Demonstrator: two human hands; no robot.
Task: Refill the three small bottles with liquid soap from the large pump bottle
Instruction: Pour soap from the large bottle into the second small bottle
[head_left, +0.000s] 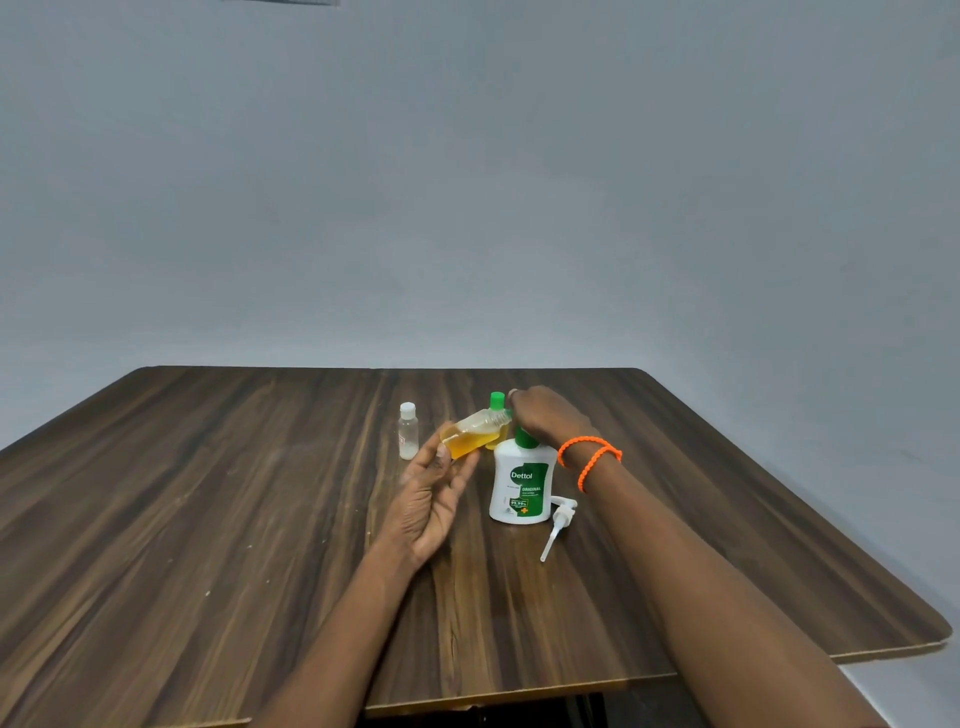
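Now left hand (434, 499) holding tilted small bottle (475, 434), right hand (545, 415) at its neck

On the table (260, 519), the large pump bottle (521, 486) stands upright near the middle, with its removed pump head (558, 522) lying just beside it on the right. A tilted small bottle (475, 434), held by the left hand (434, 499), hangs just left of and above it, with a capped bottle (496, 410) standing behind. Farther left stands a third small bottle (408, 431), apart from the others, and the right hand (545, 415) sits over the large bottle's neck.
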